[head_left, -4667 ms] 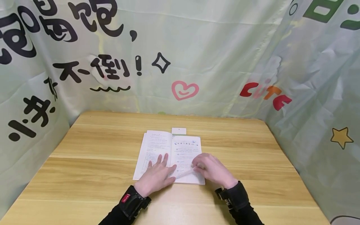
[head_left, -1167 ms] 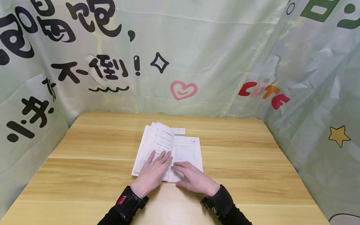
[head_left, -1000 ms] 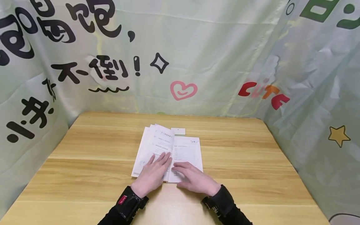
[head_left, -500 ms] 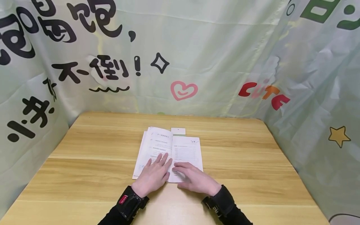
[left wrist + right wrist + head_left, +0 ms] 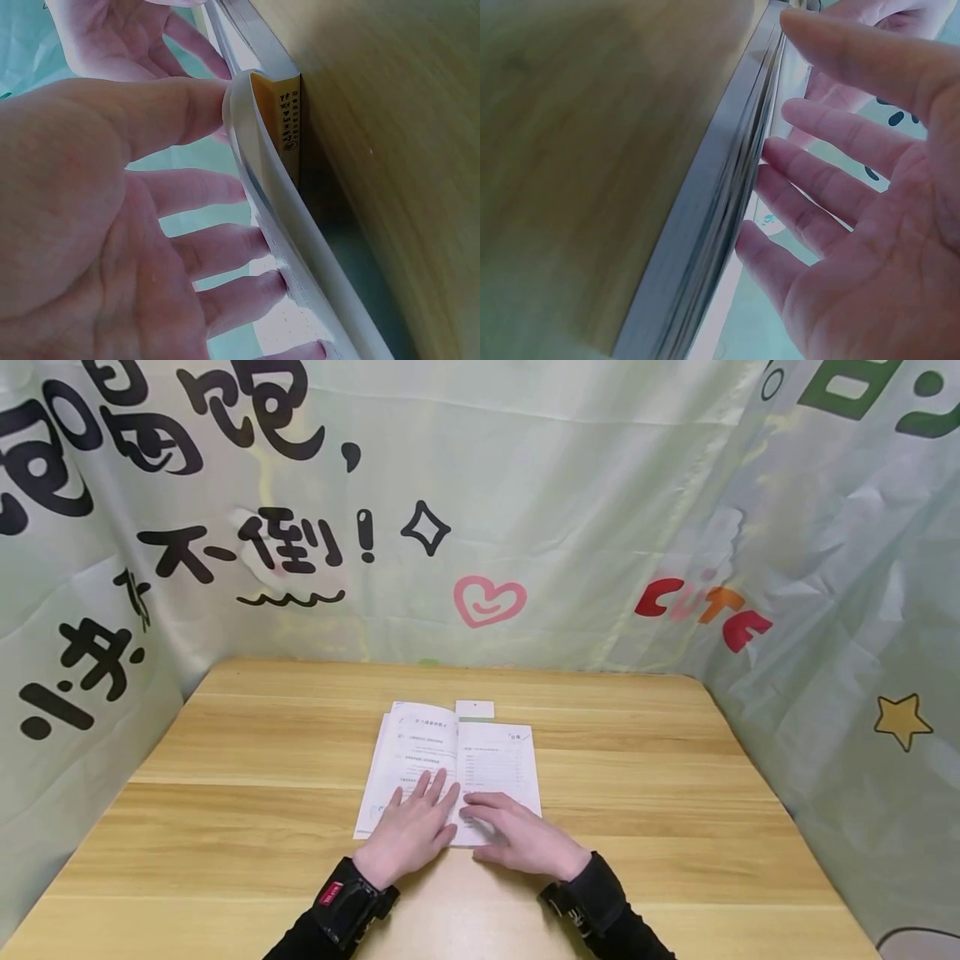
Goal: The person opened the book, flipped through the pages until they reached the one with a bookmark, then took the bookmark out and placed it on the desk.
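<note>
An open book [image 5: 498,760] with printed white pages lies on the wooden table. My left hand [image 5: 408,835] rests on the lower part of its left page with the fingers spread. In the left wrist view the fingertips touch the paper, the thumb lies by the fold, and the pages bow up from a yellow spine [image 5: 289,112]. On the lower right page lies my right hand [image 5: 525,839], fingers relaxed and slightly bent. The right wrist view shows its fingertips along the thick stack of page edges [image 5: 705,195], with nothing held.
A small white card-like piece [image 5: 475,708] sticks out past the top edge of the book. Wooden table top [image 5: 637,760] surrounds the book. Behind and at both sides hangs a pale green printed cloth [image 5: 570,510].
My right hand earlier pinched the lower right page; different pages now show and that hand lies lower, nearer the fold. Over the last second the left pages have flattened under my left hand.
</note>
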{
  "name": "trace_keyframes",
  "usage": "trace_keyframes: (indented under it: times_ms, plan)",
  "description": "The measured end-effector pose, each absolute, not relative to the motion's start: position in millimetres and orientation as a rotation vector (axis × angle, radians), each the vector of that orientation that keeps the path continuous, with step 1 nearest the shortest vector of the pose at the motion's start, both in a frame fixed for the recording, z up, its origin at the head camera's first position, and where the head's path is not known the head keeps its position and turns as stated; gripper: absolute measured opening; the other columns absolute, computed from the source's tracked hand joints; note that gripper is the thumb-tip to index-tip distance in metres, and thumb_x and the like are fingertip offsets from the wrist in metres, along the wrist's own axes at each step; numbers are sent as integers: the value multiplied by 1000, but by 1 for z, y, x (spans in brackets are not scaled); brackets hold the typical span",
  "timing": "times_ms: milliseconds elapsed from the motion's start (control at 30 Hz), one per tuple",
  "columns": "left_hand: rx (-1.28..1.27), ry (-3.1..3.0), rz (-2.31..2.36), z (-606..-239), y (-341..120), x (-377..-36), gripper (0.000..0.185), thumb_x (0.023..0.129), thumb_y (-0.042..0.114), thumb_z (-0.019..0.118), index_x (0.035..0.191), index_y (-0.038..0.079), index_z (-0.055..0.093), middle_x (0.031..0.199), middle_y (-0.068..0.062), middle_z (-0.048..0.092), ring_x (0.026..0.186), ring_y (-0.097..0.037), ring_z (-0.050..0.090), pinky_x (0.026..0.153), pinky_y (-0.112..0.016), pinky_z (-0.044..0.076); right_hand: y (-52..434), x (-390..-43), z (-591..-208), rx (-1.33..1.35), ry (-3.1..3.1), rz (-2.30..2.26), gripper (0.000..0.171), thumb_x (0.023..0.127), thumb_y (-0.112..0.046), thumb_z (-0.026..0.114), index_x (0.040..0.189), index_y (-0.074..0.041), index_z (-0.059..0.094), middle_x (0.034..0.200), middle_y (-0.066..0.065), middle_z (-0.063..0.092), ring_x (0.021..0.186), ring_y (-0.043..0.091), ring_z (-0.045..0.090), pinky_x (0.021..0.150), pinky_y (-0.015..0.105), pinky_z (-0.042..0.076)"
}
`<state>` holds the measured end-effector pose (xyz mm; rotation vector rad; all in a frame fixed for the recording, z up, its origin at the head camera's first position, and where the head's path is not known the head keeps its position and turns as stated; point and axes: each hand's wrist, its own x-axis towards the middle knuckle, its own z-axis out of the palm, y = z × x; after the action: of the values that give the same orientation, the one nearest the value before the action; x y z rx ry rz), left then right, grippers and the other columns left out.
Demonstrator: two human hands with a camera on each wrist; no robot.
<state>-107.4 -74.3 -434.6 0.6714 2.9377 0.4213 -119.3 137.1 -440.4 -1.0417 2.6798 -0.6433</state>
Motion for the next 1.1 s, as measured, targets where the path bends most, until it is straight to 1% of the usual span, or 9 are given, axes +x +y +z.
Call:
trace_keyframes:
  times_ms: [433, 1100]
  plan:
    - [661, 2885, 454, -436, -74, -105, 56, 100, 32, 59, 150, 8, 48, 163, -21, 31, 151, -42, 31, 116, -71, 30, 138, -120, -444, -1072, 2685, -623, 55, 88, -26, 76, 138, -7, 60, 152, 15, 50, 141, 30, 48, 118, 47, 40]
    - [690, 2894, 425, -439, -74, -102, 56, 101, 33, 57, 150, 9, 47, 165, -20, 29, 152, -41, 30, 117, -69, 30, 141, -121, -444, -1103, 2669, -629, 53, 89, -24, 76, 137, -6, 60, 153, 14, 51, 142, 29, 47, 119, 45, 39]
